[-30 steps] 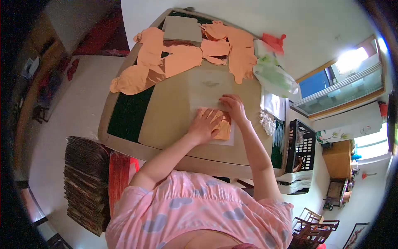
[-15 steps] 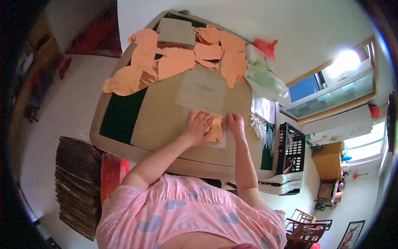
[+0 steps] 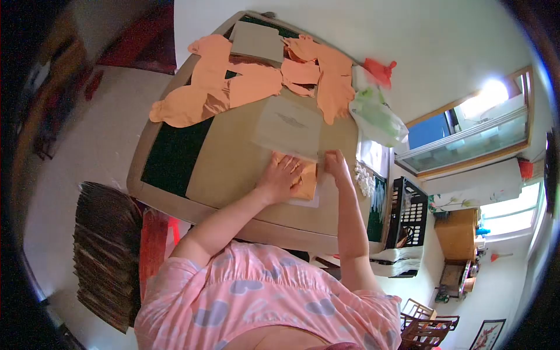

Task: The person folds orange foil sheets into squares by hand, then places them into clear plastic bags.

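My left hand (image 3: 284, 177) lies flat with its fingers spread, pressing on a folded rose-gold foil piece (image 3: 307, 184). The foil rests on or in a clear plastic bag (image 3: 289, 125), whose far part has small dark print. Just beyond the bag's right edge, my right hand (image 3: 336, 164) is closed in a pinch; whatever is between its fingertips is too small to make out. Flat rose-gold foil balloons (image 3: 254, 81) are spread along the far side of the table.
A grey-brown flat stack (image 3: 256, 42) sits among the foil balloons. To the right are a white-and-green plastic bag (image 3: 376, 116), white curled bits (image 3: 364, 179), pale thin sticks (image 3: 378, 201) and a black crate (image 3: 414, 213). Dark stacked sheets (image 3: 108, 256) stand at the left.
My right hand has moved slightly away from the bag's edge, still pinched. My left hand stays on the foil. The whole view has shifted slightly.
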### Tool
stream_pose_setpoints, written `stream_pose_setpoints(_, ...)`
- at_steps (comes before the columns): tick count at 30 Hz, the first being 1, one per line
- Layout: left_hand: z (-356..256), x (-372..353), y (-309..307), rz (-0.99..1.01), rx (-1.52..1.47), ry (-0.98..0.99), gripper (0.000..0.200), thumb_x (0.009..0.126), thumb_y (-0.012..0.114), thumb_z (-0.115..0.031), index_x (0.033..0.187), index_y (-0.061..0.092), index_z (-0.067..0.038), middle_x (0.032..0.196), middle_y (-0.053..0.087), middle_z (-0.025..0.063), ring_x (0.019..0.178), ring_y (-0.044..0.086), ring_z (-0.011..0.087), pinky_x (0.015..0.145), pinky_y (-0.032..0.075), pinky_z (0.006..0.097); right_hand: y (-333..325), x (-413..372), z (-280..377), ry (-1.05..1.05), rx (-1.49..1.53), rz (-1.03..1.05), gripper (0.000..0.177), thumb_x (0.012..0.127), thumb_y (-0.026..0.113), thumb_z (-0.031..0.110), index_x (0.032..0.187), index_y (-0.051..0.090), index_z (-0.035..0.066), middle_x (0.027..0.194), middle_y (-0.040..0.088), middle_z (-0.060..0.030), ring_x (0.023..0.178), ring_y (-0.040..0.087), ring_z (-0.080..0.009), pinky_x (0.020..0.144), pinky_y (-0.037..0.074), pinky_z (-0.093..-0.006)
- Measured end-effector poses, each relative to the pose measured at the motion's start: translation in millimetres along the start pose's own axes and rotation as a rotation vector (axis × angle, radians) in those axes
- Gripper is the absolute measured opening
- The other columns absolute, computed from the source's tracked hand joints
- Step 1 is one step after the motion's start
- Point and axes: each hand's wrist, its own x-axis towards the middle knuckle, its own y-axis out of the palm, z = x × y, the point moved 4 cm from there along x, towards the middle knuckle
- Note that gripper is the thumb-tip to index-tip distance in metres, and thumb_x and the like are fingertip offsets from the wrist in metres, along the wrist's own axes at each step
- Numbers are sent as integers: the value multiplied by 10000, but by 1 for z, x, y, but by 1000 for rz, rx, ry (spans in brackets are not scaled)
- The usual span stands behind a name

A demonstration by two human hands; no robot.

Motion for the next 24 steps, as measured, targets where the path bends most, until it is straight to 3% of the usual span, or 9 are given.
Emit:
stream_pose_setpoints(2, 0, -1, -6, 26, 4, 5, 605, 914, 420, -443, 1423, 355, -123, 1461, 357, 106, 1370, 287, 276, 1109, 125, 583, 6, -49, 35, 104, 165, 71, 204, 866, 617, 156, 982, 619, -12, 822, 634, -76, 668, 574, -114, 606, 470, -244)
stream_pose_setpoints(5, 0, -3, -5, -39, -62, 18, 614, 907, 449, -438, 1414, 355, -106, 1450, 363, 128, 1362, 298, 282, 1107, 128, 584, 16, -73, 26, 54, 35, 95, 254, 828, 685, 145, 1016, 622, -13, 834, 648, -69, 694, 573, -110, 616, 459, -246)
stream_pose_setpoints(8, -1, -3, 2, -167, -133, 41, 565, 894, 490, -405, 1355, 437, -82, 1423, 387, 162, 1350, 312, 301, 1110, 153, 565, 15, -75, 6, 17, 133, 57, 310, 804, 712, 110, 1065, 613, -25, 870, 661, -71, 743, 591, -119, 648, 460, -245)
stream_pose_setpoints(11, 1, -1, -36, -390, -552, 130, 471, 882, 545, -290, 1291, 492, -62, 1375, 446, 164, 1303, 377, 346, 1085, 255, 532, 2, -75, -15, -21, 325, 93, 322, 811, 697, 80, 1091, 589, -37, 878, 660, -77, 780, 612, -128, 681, 481, -247)
stream_pose_setpoints(14, 31, 18, -50, -492, -409, 33, 366, 863, 572, -194, 1200, 563, -52, 1327, 486, 172, 1254, 433, 348, 1069, 307, 482, -25, -108, -27, 107, 349, -22, 335, 823, 676, 46, 1122, 553, -39, 907, 654, -83, 810, 632, -143, 706, 505, -251)
stream_pose_setpoints(18, 87, 32, -20, -338, -120, -39, 301, 878, 524, -178, 1136, 593, -39, 1288, 511, 163, 1220, 454, 343, 1045, 337, 475, -70, -138, -73, 214, 429, -98, 318, 838, 647, 11, 1129, 525, -27, 963, 645, -91, 831, 647, -166, 708, 524, -251)
stream_pose_setpoints(20, 89, 29, -10, -183, -133, 9, 277, 891, 468, -155, 1098, 602, -29, 1262, 527, 142, 1206, 465, 331, 1000, 387, 485, -82, -147, -82, 218, 513, -113, 292, 843, 638, 4, 1113, 530, -21, 954, 645, -90, 831, 650, -175, 705, 527, -252)
stream_pose_setpoints(23, 63, 31, -43, 145, -39, 24, 218, 882, 473, -148, 984, 615, -18, 1126, 569, 146, 1114, 527, 318, 858, 484, 471, -75, -155, -61, 181, 561, -83, 253, 849, 633, 2, 1083, 539, -17, 926, 650, -89, 809, 648, -167, 693, 522, -249)
stream_pose_setpoints(24, 58, 34, -42, 70, -35, 55, 201, 874, 480, -147, 945, 614, -15, 1082, 574, 145, 1074, 545, 315, 819, 497, 465, -72, -150, -62, 155, 528, -78, 250, 849, 633, 2, 1081, 541, -16, 919, 652, -89, 801, 647, -164, 689, 520, -248)
